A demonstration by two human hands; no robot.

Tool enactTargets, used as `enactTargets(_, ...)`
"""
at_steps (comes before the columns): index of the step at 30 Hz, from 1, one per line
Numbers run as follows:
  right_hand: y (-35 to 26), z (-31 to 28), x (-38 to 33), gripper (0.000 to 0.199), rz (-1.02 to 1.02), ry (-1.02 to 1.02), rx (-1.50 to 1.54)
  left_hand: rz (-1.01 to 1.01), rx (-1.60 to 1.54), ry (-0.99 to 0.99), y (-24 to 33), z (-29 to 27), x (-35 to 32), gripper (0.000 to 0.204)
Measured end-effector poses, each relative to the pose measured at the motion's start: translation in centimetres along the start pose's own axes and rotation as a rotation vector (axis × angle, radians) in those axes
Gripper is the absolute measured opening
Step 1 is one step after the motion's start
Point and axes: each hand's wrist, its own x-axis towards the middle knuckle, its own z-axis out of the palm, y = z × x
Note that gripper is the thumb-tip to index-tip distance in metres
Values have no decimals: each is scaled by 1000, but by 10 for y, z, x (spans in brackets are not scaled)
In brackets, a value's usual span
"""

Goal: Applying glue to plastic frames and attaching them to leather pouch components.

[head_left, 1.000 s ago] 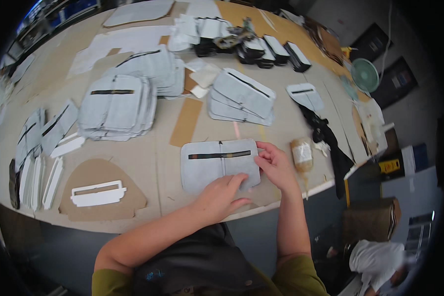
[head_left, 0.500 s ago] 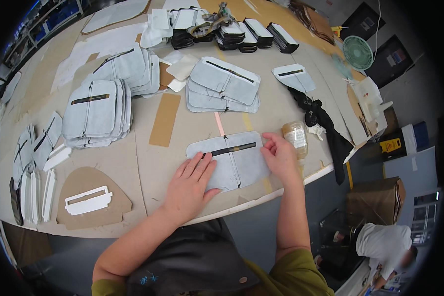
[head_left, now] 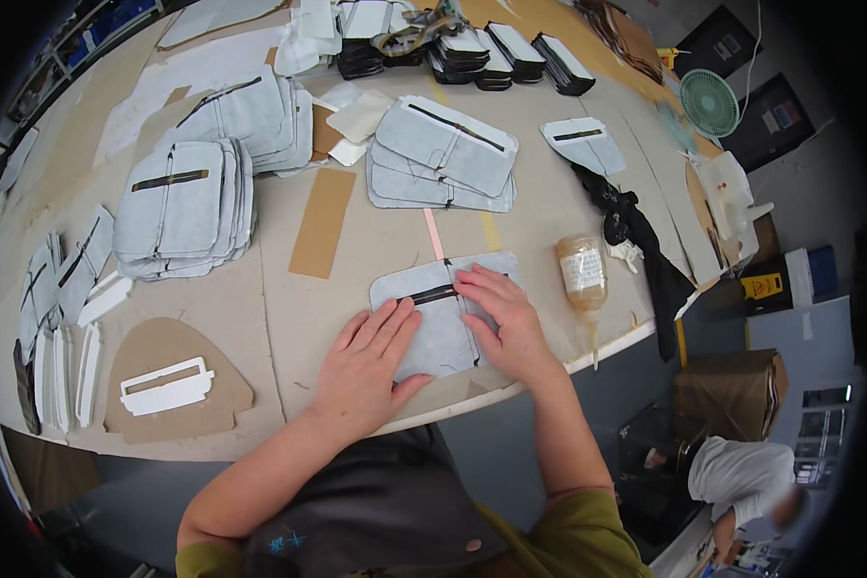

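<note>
A light grey fabric panel [head_left: 440, 352] with rounded corners lies flat near the front edge of the table. A dark zipper strip [head_left: 432, 295] crosses it, and a thin black line runs down its middle. My left hand [head_left: 364, 358] rests palm down on the panel's left side, fingers stretched over the strip's left end. On its right half lies my right hand [head_left: 508, 326], fingers extended across the strip and hiding that end. Just right of the panel is a clear bottle of amber liquid [head_left: 582, 270] with a thin nozzle pointing toward me.
Stacked similar panels [head_left: 169, 207] stand left, more panels [head_left: 443, 154] beyond my hands. A tan card strip [head_left: 323, 223] lies between them. White frame [head_left: 167, 385] sits on brown card at front left. Black cloth [head_left: 645, 246] hangs over the right edge. Another person [head_left: 742, 472] works at lower right.
My right hand has moved left from the panel's right edge onto its surface, over the strip. My left hand stays pressed on the left side.
</note>
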Motion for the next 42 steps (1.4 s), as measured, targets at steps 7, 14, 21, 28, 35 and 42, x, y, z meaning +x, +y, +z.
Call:
enactTargets(7, -1, 2, -2, 37, 21, 45, 50, -2, 21, -47, -3, -1, -2, 66)
enactTargets(14, 6, -5, 0, 37, 70, 43, 48, -35, 24, -29, -2, -6, 1, 67)
enactTargets(21, -1, -3, -5, 39, 98, 72, -177, -36, 83, -32, -6, -2, -4, 70)
enactTargets(28, -1, -2, -12, 42, 155, 74, -257, -35, 150, -46, -5, -2, -8, 69)
enactTargets(35, 7, -7, -23, 48, 227, 30, -356, -26, 100, -8, -7, 1, -9, 68)
enactTargets(42, 2, -45, -33, 50, 294, 271, -47, -64, -70, 91, -13, -1, -14, 63)
